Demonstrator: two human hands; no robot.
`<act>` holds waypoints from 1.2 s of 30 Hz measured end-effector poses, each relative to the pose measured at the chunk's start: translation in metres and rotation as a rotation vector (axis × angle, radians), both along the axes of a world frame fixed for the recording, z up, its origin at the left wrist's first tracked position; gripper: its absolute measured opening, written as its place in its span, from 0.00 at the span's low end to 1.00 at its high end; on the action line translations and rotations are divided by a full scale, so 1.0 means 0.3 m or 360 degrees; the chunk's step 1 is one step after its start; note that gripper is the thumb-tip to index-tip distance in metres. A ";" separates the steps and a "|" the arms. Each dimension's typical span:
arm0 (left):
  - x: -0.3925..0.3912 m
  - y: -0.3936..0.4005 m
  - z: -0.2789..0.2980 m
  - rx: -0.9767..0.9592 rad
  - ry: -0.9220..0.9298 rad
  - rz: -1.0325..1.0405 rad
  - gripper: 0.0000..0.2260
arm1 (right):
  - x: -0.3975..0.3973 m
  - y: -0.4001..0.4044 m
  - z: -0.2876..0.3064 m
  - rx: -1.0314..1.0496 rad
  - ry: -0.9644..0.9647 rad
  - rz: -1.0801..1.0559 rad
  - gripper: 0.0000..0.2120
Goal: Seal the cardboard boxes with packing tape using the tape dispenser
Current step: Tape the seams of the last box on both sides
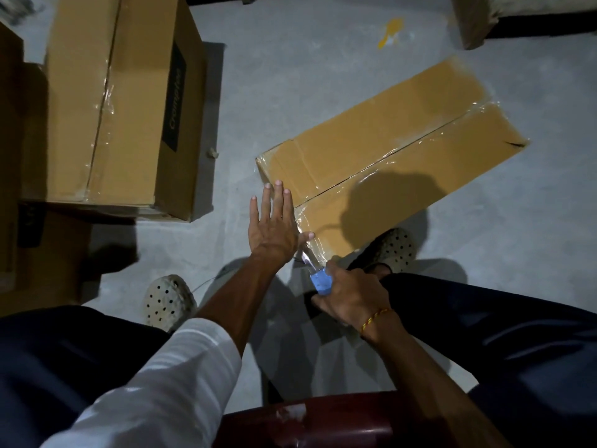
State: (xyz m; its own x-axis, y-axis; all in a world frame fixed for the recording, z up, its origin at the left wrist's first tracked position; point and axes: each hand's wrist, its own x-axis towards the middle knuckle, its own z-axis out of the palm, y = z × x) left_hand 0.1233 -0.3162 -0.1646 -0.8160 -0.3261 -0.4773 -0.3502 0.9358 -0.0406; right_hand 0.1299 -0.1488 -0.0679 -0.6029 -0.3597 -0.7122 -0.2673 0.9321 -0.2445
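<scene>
We see the cardboard box lying on the floor with clear tape along its seam. Our left hand presses flat, fingers straight, on its near end. Our right hand grips the blue tape dispenser just beside that end.

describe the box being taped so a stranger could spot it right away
On the grey floor, look right of the tall printed box. The box lies low and angled between the person's shoes, with clear tape along its seam; the left hand presses its near end.
</scene>
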 end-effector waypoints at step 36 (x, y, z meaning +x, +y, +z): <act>-0.043 0.028 0.048 0.1504 0.0921 0.1237 0.35 | -0.272 0.073 -0.228 -0.1530 -0.0771 -0.2034 0.31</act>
